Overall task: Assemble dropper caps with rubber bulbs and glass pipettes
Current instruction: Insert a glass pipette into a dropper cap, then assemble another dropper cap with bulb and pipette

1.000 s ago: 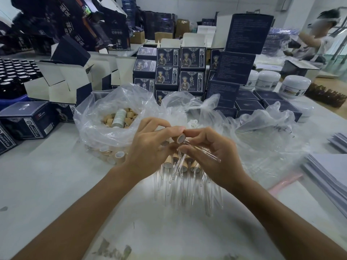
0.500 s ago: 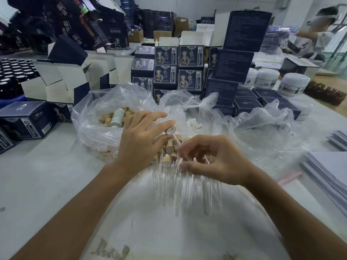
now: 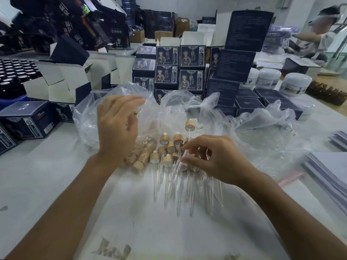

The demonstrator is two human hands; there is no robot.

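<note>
Two bare hands work over a white table [image 3: 37, 175]. The left hand [image 3: 117, 128] hovers at the mouth of one clear plastic bag [image 3: 88, 117], fingers loosely curled; whether it holds anything cannot be told. The right hand [image 3: 214, 158] pinches one thin clear glass pipette [image 3: 178, 162] above the pile of assembled droppers with tan wooden caps [image 3: 169, 152], roughly a dozen, too overlapped to count exactly. Three white round jars [image 3: 294, 83] stand behind stacked dark blue printed boxes [image 3: 191, 57].
</note>
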